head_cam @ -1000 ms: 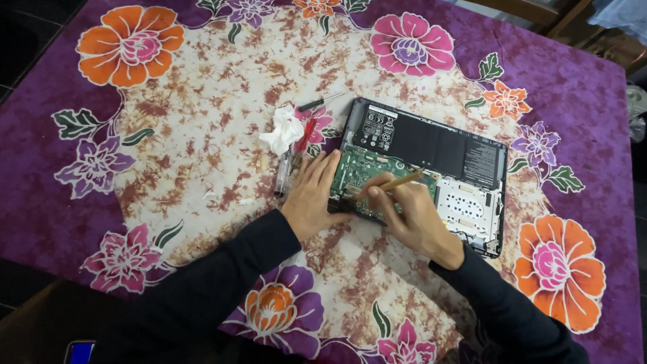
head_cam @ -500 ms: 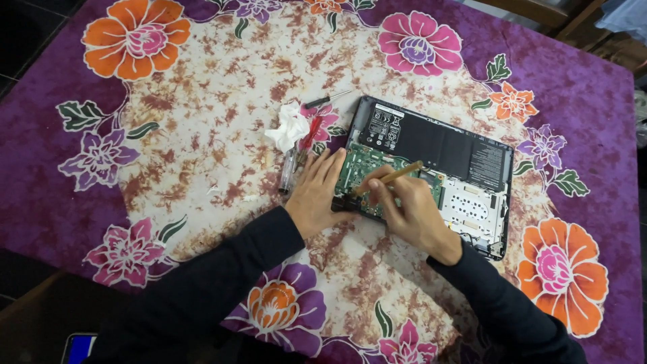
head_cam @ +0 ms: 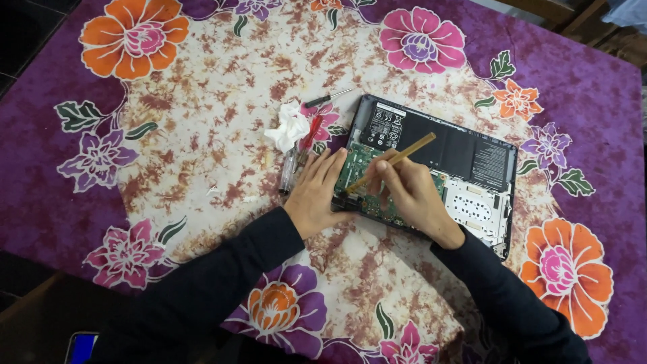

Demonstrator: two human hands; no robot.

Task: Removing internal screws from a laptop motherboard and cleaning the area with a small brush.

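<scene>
The right hand [head_cam: 411,192] is gripping a thin wooden-handled brush [head_cam: 394,162], fingers closed around its lower part, the handle slanting up and to the right over the black battery [head_cam: 431,138]; the tip is pointing down-left toward the green circuit board [head_cam: 360,165], though whether it is touching the board cannot be told. The left hand [head_cam: 317,195] is lying open and flat, palm down, fingers spread, resting on the left edge of the opened laptop [head_cam: 499,202] and steadying it; it is holding nothing. The laptop is lying bottom-up with its cover off, toward the right of the middle of the surface [head_cam: 202,135], which is wearing a purple cloth with large orange and pink flowers around a mottled cream centre.

Just left of the laptop a crumpled white tissue [head_cam: 290,127] is sitting on the cloth; a red-handled screwdriver [head_cam: 309,135] is lying beside it, a clear-handled screwdriver [head_cam: 288,175] near the left hand's fingertips, and a small black-handled screwdriver [head_cam: 327,99] above, close to the laptop's top corner. Both arms are wearing dark sleeves [head_cam: 222,269]; a phone's [head_cam: 81,347] corner is showing at the bottom left edge.
</scene>
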